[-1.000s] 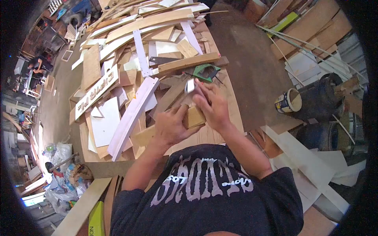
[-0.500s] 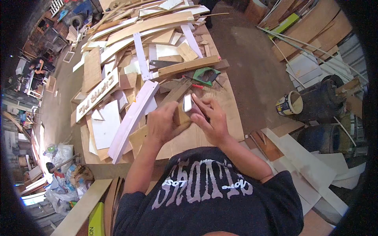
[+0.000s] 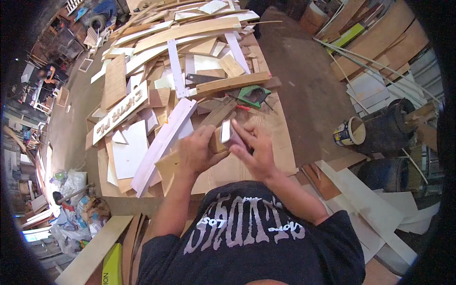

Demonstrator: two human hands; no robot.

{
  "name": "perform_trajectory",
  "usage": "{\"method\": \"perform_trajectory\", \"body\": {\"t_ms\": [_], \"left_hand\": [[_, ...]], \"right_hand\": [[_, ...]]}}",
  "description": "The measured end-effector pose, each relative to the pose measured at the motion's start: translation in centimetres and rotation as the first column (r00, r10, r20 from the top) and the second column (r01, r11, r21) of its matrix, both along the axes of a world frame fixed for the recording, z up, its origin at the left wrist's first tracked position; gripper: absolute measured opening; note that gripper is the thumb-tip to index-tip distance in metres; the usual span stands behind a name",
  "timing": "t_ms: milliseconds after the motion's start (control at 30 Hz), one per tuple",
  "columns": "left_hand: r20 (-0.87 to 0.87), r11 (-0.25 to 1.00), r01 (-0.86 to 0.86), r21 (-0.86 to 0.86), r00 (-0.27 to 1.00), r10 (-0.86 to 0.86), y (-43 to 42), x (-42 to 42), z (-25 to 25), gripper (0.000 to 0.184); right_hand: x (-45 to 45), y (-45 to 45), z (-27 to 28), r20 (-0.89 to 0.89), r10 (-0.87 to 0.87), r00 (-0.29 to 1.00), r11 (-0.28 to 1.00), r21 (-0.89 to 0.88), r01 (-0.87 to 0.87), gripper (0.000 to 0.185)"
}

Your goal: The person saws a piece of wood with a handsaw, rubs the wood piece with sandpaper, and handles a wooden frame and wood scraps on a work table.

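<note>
My left hand (image 3: 194, 151) is closed around a light wooden board (image 3: 169, 164), held over the near part of the worktable (image 3: 275, 142). In my right hand (image 3: 257, 151) is a small block with a white edge (image 3: 225, 131), gripped between thumb and fingers. The block meets the end of the board close to my left hand; whether it presses on it I cannot tell. Just beyond my hands lie a dark wood strip (image 3: 219, 113) and a saw's green handle (image 3: 253, 96). A long pale lilac strip (image 3: 164, 146) rests left of my left hand.
Offcuts and a board with cut-out letters (image 3: 120, 113) are heaped across the table. A paint bucket (image 3: 349, 131) stands on the floor at right, beside a dark drum (image 3: 389, 126). Sheets (image 3: 365, 204) lean at near right. Another person (image 3: 51, 76) is far left.
The view has shifted slightly, so the table sits a little lower and further right. Both hands keep their grips, and the block has moved only slightly against the board.
</note>
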State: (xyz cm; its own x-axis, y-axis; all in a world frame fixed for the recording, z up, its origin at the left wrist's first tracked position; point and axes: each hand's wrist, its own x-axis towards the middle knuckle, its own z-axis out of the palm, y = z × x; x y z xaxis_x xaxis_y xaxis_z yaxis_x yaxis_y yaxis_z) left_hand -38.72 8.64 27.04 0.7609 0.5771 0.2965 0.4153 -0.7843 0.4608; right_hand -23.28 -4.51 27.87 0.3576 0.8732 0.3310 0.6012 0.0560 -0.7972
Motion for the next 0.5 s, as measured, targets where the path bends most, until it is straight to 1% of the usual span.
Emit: {"method": "perform_trajectory", "body": {"t_ms": [33,100,133,167,233,267,300,367,400,433,500], "left_hand": [[0.01,1.0,0.001,0.004,1.0,-0.001,0.0,0.3,0.2,0.058],[0.019,0.999,0.032,-0.028,0.999,-0.031,-1.3,0.1,0.2,0.06],[0.088,0.98,0.089,0.176,0.99,-0.106,-2.0,0.1,0.2,0.061],[0.084,0.98,0.094,0.176,0.99,-0.11,-2.0,0.0,0.3,0.061],[-0.033,0.994,0.075,0.081,0.997,-0.073,-1.6,-0.4,0.5,0.061],[0.072,0.999,0.043,0.015,0.996,-0.044,-0.3,-0.4,-0.4,0.06],[0.079,0.999,0.041,0.018,0.996,-0.042,0.0,-0.8,-0.1,0.06],[0.026,0.992,-0.002,0.129,1.0,-0.002,0.2,-1.0,0.5,0.059],[0.023,0.992,0.066,0.11,0.997,-0.069,-0.5,-1.2,0.7,0.06],[0.008,0.992,0.07,0.109,0.997,-0.071,-1.2,-1.3,0.6,0.06],[0.181,0.981,0.121,0.151,0.972,-0.148,-2.4,-0.9,0.4,0.063]], "right_hand": [[0.3,0.3,0.1,0.01,-0.001,1.0,1.0,0.004,0.001,0.059],[0.3,0.7,-0.1,-0.102,-0.048,0.994,0.999,-0.004,0.048,0.059],[0.8,1.6,-0.5,-0.062,-0.074,0.995,0.994,0.069,0.079,0.058],[0.7,1.6,-0.3,-0.066,-0.078,0.995,0.994,0.07,0.083,0.058],[0.4,1.5,0.4,-0.071,-0.051,0.996,0.993,0.098,0.058,0.059],[0.1,0.4,0.4,0.063,-0.009,0.998,0.999,0.049,0.006,0.061],[-0.5,-0.1,0.2,0.07,-0.008,0.998,0.999,0.051,0.004,0.061],[-1.3,-0.5,-0.8,-0.054,0.001,0.999,0.997,0.081,0.003,0.063],[-0.8,0.4,-1.2,-0.016,-0.039,0.999,0.996,0.084,0.04,0.062],[-0.3,1.5,-0.7,-0.031,-0.041,0.999,0.996,0.082,0.043,0.062],[0.9,3.3,1.0,-0.198,-0.091,0.976,0.993,0.05,0.103,0.062]]}}
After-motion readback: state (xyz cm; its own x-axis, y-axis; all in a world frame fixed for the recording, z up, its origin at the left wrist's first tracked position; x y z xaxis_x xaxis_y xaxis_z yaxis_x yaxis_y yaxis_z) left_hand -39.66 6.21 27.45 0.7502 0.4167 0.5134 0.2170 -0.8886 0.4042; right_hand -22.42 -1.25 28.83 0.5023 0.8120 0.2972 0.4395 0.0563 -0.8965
